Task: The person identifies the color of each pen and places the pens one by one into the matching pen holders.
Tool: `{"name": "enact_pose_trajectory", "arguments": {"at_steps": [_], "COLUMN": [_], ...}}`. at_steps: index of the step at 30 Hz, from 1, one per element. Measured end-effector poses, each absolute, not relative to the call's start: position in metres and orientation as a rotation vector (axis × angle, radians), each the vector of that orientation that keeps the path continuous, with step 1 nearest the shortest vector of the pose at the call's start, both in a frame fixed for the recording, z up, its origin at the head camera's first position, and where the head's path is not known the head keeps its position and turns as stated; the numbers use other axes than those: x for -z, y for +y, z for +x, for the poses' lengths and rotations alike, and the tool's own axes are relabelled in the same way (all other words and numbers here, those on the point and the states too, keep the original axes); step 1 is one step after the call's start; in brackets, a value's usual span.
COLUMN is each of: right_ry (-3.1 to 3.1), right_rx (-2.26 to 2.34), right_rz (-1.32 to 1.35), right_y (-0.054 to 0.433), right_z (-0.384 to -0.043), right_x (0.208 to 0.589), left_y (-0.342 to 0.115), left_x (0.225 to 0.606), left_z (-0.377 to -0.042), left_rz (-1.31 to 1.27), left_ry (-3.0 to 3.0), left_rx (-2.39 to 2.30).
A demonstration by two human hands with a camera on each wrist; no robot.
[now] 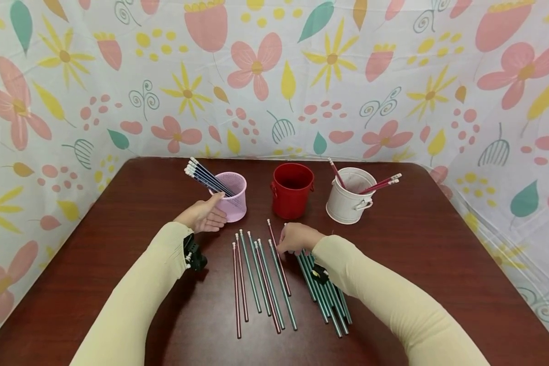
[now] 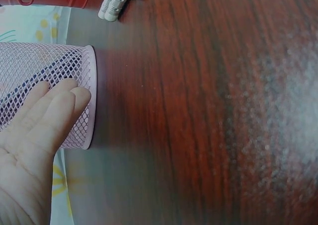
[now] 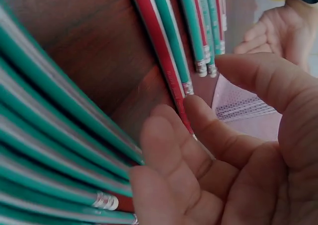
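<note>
- By the head view's clock, with twelve at the far side, a red pencil (image 3: 159, 41) lies on the table (image 1: 430, 244), pointing toward eleven and five o'clock, its far half just beside the right hand (image 1: 299, 238).
- The right wrist view shows what the head view hides: thumb and index finger stand apart, a narrow gap between them, the index fingertip by the pencil; whether they touch, I cannot tell. Lettering marks the pencil, too small to read.
- At nine o'clock from this pencil, a row of red and green pencils (image 1: 236, 290) lies roughly parallel to it.
- At four o'clock, partly under the right arm, lies a green pencil pile (image 1: 320, 297); the right wrist view alone shows a white eraser close up there.
- Between ten and eleven o'clock stands a pink mesh cup (image 1: 237, 207), its blue pencils (image 1: 207, 175) leaning toward ten.
- The left hand (image 1: 206, 216) rests against that cup, thumb at the rim in the head view; the left wrist view shows its fingers straight along the mesh, not wrapped around it.
- At twelve o'clock stands a red bucket (image 1: 289, 203).
- At two o'clock, a white pail (image 1: 340, 208) holds slim red pencils (image 1: 378, 186), leaning toward eleven and two.
- Beyond the table hangs a flowered cloth (image 1: 256, 117).
</note>
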State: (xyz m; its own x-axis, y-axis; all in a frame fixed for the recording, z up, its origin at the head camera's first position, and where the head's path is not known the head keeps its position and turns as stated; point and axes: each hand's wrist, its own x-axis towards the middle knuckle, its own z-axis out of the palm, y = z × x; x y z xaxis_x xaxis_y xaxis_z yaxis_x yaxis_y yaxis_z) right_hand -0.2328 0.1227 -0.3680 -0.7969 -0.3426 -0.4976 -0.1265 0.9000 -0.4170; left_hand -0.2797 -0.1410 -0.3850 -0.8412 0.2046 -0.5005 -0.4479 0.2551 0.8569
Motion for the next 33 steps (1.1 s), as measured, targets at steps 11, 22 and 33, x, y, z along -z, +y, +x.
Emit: {"name": "enact_pose_trajectory", "arguments": {"at_steps": [11,22,33], "right_ry": [2.495,2.427,2.375], "right_rx": [0.259,0.208,0.23], "right_rz": [-0.356,-0.301,-0.314], "right_y": [0.107,0.097,0.097], "right_z": [-0.232,-0.234,-0.241], "right_x": [0.378,0.377,0.385], "left_y": [-0.141,-0.142,-0.143], "left_x": [0.388,0.386,0.387], "left_z": [-0.278,-0.279,-0.28], "left_rz": [-0.224,-0.209,-0.207], "left_ry": [2.012,2.0,1.995], "left_rx": [-1.635,-1.637,-1.636]}}
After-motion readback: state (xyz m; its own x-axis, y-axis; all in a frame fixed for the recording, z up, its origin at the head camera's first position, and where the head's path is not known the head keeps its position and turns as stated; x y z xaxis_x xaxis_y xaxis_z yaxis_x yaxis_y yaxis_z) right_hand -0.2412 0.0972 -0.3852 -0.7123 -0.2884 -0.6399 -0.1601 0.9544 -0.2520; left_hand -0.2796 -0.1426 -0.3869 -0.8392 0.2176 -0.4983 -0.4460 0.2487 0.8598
